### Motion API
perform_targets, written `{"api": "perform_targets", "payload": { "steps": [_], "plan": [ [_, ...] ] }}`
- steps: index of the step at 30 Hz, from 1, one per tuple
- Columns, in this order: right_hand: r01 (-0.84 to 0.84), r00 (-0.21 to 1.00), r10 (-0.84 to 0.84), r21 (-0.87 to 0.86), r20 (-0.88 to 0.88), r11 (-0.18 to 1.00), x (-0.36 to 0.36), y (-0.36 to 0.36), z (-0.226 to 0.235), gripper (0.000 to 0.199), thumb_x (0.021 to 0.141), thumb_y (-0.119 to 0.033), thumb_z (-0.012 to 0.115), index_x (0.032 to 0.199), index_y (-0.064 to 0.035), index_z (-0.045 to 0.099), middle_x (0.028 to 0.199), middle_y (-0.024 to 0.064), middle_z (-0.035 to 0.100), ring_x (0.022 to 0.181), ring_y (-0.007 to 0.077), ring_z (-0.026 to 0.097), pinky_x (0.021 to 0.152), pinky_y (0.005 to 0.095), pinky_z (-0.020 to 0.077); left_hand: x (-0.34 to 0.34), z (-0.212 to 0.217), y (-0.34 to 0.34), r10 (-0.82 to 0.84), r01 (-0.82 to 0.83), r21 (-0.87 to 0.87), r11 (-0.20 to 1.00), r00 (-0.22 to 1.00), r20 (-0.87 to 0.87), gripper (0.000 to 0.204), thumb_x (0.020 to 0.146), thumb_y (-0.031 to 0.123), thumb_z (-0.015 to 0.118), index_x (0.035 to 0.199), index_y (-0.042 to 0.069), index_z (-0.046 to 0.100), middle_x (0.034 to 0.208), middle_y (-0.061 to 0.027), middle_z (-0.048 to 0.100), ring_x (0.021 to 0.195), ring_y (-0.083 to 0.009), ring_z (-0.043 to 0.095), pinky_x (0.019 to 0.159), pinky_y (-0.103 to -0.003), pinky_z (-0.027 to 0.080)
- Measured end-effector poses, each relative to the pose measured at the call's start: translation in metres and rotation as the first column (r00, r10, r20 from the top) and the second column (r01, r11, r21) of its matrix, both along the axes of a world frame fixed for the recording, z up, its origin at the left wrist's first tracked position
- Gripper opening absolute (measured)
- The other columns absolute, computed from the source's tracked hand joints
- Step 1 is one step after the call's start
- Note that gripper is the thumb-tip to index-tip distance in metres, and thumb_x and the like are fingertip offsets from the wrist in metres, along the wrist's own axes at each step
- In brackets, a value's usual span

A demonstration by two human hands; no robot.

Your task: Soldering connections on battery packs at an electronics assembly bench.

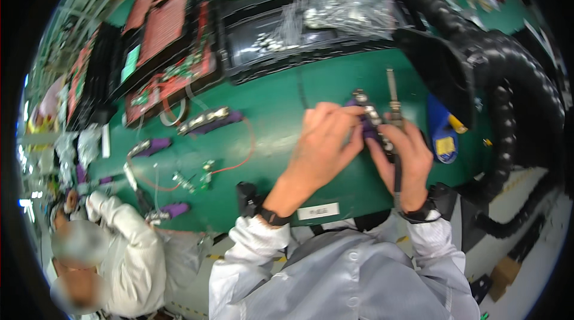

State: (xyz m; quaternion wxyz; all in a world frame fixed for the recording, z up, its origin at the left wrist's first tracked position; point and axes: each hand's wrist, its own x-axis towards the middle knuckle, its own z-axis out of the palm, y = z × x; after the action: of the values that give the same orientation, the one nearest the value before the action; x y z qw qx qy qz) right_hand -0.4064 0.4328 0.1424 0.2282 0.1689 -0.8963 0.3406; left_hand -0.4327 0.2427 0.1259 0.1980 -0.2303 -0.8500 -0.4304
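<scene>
At frame centre I'm pinching a purple connector [366, 118] in my left hand [323, 146], right hand [409, 155] gripping a screwdriver [394, 110]; more connectors [209, 120] are waiting on the green surface [281, 98].

A purple connector block [369, 122] with silver terminals over a green table [287, 98], red circuit boards [173, 33] beyond

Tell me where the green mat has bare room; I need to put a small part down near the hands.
Bare green mat lies between the black tray and the left hand, and along the near edge by the white label. It is crowded left, around the purple connectors and red wire.
</scene>
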Motion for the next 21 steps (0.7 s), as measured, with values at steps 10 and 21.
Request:
{"api": "perform_targets", "payload": {
  "steps": [10,21],
  "plan": [
    [-0.021,0.999,0.021,0.0,-0.045,1.0,0.008,0.015,-0.008,0.043,0.074,-0.01,0.091,0.113,-0.014,0.074,0.113,0.0139,0.07,0.076,0.0276,0.067,0.065,0.0373,0.0549,-0.002,0.003,0.005,-0.013,0.01,-0.04,0.999,0.999,-0.052,0.026,0.076,-0.003,0.079,0.094,0.007,0.063,0.114,-0.0017,0.077,0.095,-0.0243,0.063,0.078,-0.039,0.043],
    [-0.133,0.99,0.137,-0.136,0.019,0.982,0.018,0.038,0.037,0.049,0.076,0.0,0.087,0.123,-0.009,0.078,0.097,0.0125,0.07,0.076,0.0241,0.066,0.069,0.0351,0.0538,-0.002,0.005,0.009,0.032,-0.034,-0.052,0.998,0.998,-0.048,0.026,0.077,-0.005,0.077,0.095,0.006,0.062,0.112,-0.0009,0.077,0.091,-0.024,0.061,0.078,-0.038,0.043]
  ]
}}
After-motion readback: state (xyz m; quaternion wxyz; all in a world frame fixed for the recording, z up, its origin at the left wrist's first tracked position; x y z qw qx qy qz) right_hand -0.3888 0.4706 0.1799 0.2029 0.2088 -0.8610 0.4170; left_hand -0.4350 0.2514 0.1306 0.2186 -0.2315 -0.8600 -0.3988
